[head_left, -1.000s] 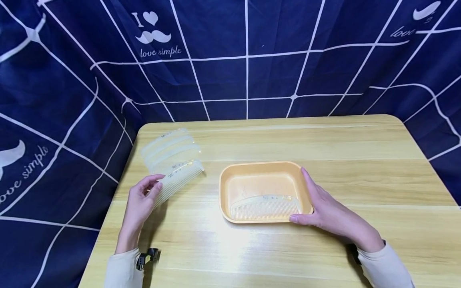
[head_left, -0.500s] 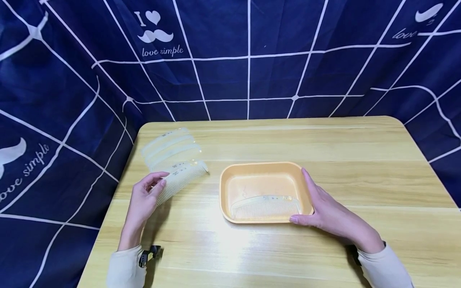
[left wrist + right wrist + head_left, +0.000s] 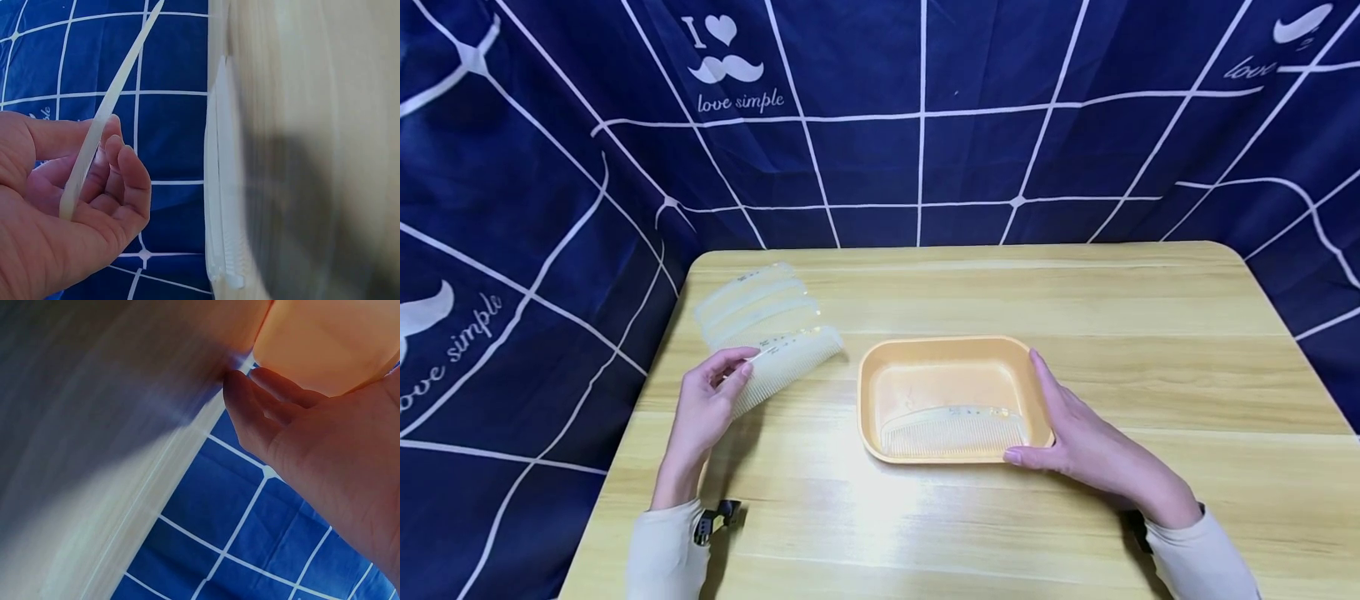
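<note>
The right hand [image 3: 1086,443] holds the tray [image 3: 943,379] by its right end, thumb at the near rim; one comb [image 3: 955,435] lies inside, left of that hand. The left hand [image 3: 707,406] pinches a second comb [image 3: 793,362], tilted, above the worktop [image 3: 940,533]. Just beyond that hand, more combs [image 3: 760,307] lie overlapping; beyond both hands hangs blue cloth [image 3: 977,62].

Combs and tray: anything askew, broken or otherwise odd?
Nothing stands out. One comb lies inside the tray, the left hand holds another comb above the table, and the other combs overlap near its far left corner. No breakage shows, though fine detail is unclear.
</note>
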Demonstrator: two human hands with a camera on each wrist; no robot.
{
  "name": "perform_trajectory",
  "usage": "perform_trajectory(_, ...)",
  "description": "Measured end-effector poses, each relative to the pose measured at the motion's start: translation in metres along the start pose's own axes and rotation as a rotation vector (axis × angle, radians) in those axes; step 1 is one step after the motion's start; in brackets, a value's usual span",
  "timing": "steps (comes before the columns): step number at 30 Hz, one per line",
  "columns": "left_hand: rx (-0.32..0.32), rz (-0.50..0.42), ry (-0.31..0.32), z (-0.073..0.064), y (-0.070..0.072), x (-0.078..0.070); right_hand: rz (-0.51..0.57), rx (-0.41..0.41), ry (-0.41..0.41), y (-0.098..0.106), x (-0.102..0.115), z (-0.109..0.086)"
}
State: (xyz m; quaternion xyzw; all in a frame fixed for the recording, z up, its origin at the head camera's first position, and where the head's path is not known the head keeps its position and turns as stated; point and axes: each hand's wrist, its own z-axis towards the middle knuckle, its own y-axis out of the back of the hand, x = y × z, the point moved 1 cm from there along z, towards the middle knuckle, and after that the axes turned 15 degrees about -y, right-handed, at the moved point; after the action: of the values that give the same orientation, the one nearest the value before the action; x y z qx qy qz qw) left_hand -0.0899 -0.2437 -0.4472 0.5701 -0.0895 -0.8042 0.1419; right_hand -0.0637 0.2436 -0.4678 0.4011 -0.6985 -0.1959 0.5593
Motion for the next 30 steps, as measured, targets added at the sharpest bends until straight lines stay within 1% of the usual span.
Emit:
perform_trajectory(9, 0.021, -0.07, 0.007, 0.007, -0.011, -0.007, 0.008, 0.015, -0.009, 0.002, 0.0, 0.002)
perform_trajectory(16, 0.032, -0.089, 0.001, 0.008, -0.018, -0.008, 0.009, 0.025, -0.01, 0.002, 0.0, 0.002)
perform_trajectory(21, 0.071, -0.112, 0.002, 0.011, -0.026, -0.011, 0.015, 0.028, -0.008, 0.002, 0.001, 0.002)
perform_trajectory(26, 0.112, -0.111, -0.029, 0.013, -0.034, -0.015, 0.022, 0.028, -0.01, 0.001, 0.001, 0.001)
perform_trajectory(30, 0.136, -0.139, -0.033, 0.015, -0.041, -0.018, 0.019, 0.02, -0.008, 0.0, 0.001, 0.001)
